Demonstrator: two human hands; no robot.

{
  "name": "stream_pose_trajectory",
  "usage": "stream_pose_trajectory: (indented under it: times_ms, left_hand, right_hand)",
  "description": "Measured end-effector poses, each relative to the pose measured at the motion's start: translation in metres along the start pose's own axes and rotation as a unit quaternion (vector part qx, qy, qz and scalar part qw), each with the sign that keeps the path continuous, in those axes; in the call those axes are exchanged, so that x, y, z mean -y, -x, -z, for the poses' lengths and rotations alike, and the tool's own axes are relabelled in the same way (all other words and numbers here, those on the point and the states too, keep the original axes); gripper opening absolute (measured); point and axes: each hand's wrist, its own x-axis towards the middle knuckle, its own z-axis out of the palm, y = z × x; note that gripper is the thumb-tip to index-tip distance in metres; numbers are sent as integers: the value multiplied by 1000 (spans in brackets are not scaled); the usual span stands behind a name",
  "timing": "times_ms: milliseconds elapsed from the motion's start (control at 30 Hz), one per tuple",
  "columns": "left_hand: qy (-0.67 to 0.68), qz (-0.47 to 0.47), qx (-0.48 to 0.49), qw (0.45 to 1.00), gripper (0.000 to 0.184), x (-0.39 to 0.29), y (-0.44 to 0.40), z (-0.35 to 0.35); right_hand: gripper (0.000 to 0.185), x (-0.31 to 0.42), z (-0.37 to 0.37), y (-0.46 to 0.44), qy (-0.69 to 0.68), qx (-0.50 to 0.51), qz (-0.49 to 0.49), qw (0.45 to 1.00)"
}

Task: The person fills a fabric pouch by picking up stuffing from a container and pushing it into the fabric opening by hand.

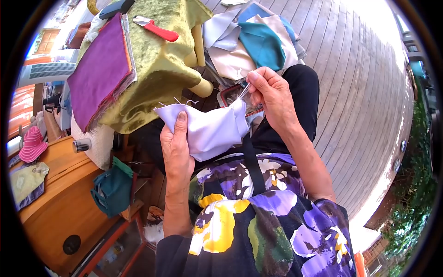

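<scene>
A pale lavender cloth point(210, 129) with frayed threads along its edges hangs over my lap. My left hand point(177, 138) grips it at its left side, thumb on top and the fingers hidden beneath. My right hand point(270, 94) is closed in a pinch on thin white threads point(243, 91) at the cloth's upper right corner. The threads run between my fingertips and the cloth edge. Just behind them, partly covered, is a container with a red rim point(223, 99).
A table with a green velvet cover point(184, 27) holds a purple fabric stack point(99, 74) and a red-handled cutter point(161, 32). Beyond my knees lie folded fabrics point(263, 44) in teal, cream and grey. Wooden furniture point(60, 194) stands at left, beside a teal fabric item point(113, 187).
</scene>
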Motion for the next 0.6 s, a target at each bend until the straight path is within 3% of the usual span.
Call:
stream_pose_trajectory:
  times_ms: [133,200,233,333,400,467,600]
  left_hand:
    - [21,8,-6,1000,29,-3,1,-4]
    - [15,19,84,996,37,-8,4,-4]
    - [-23,32,147,988,44,-8,3,0]
    - [-104,99,165,976,39,-5,5,1]
    - [-86,108,163,977,33,-4,3,7]
    - [-67,118,159,978,27,0,3,12]
    - [-46,97,141,984,19,1,7,26]
  right_hand:
    - [21,-1,6,-7,-6,-19,9,1000]
    - [22,0,3,-7,-4,-31,16,999]
    - [22,5,-6,-4,-3,-12,6,1000]
    - [23,8,-8,-2,-16,40,-28,999]
    - [21,11,-9,-2,-110,109,-65,986]
    - [21,16,-9,-7,-99,99,-44,989]
    - [20,36,19,-36,-103,-20,90,990]
